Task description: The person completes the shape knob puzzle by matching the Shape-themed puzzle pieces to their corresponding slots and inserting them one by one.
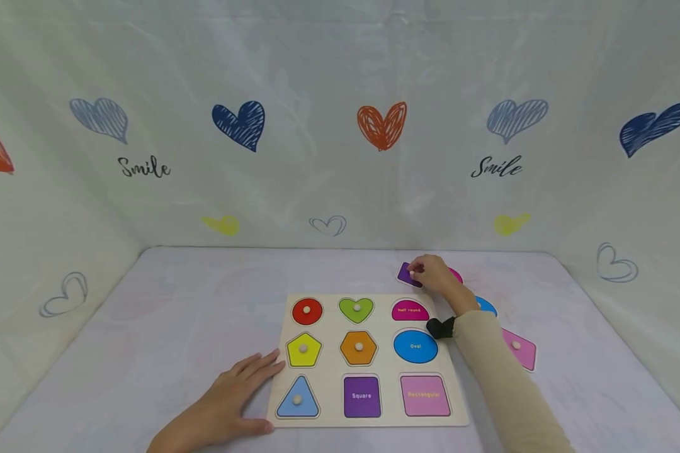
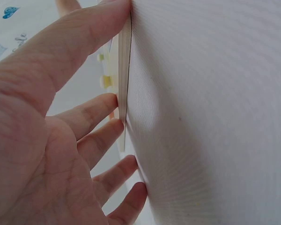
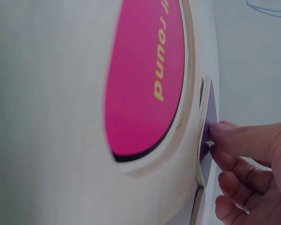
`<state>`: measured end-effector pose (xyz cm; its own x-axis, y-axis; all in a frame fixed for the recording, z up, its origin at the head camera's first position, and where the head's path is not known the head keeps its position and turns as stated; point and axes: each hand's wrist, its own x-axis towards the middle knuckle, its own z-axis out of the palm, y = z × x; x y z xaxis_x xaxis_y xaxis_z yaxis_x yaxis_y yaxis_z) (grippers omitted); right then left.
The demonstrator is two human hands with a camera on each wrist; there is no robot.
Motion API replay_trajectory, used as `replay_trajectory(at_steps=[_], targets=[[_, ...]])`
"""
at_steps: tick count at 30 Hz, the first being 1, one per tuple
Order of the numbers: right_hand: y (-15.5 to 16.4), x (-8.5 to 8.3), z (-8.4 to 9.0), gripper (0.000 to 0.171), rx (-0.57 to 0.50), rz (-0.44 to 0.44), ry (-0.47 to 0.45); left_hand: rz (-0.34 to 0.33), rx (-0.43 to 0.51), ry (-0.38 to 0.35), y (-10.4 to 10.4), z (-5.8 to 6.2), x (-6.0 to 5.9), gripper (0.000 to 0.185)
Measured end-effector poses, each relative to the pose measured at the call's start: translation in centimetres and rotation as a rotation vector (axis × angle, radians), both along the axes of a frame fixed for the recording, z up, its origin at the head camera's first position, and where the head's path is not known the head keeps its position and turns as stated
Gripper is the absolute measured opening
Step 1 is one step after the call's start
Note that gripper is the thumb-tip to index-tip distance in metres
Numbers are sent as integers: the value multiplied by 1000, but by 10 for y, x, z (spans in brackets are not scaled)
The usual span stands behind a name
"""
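A wooden shape puzzle board (image 1: 328, 352) lies on the table. Its red circle, green heart, yellow pentagon, orange hexagon and blue triangle (image 1: 297, 399) sit in place; the half-round slot (image 1: 410, 310), oval, square slot (image 1: 362, 396) and rectangular slots show only printed labels. My left hand (image 1: 260, 390) rests flat on the table, fingers (image 2: 100, 105) straight against the board's left edge (image 2: 124, 70). Beyond the board's far right corner, my right hand (image 1: 416, 274) pinches the knob of a purple square piece (image 1: 406, 274); its fingertips (image 3: 220, 129) touch the purple square piece (image 3: 209, 108) in the right wrist view.
Loose pieces lie right of the board: a pink piece (image 1: 456, 275) behind my right hand, a blue oval (image 1: 486, 306) partly hidden by my wrist, and a pink rectangle (image 1: 519, 348). A heart-printed backdrop walls the table on three sides.
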<state>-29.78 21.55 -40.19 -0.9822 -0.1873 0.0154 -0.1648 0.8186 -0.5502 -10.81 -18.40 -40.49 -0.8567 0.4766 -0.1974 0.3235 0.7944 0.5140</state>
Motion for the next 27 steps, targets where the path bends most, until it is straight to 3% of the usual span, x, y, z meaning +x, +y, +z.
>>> replay_trajectory(at_steps=[11,17,27], targets=[[2,4,6,22,0,-54,-33,-2,-8,4,1,-1,-1,88],[2,10,12,21,-13,-43,8,-3,-6,-7,1,-1,-1,88],[-4,40,28,22,-28,-35,64,2,-5,-14,3,2,-1,88]])
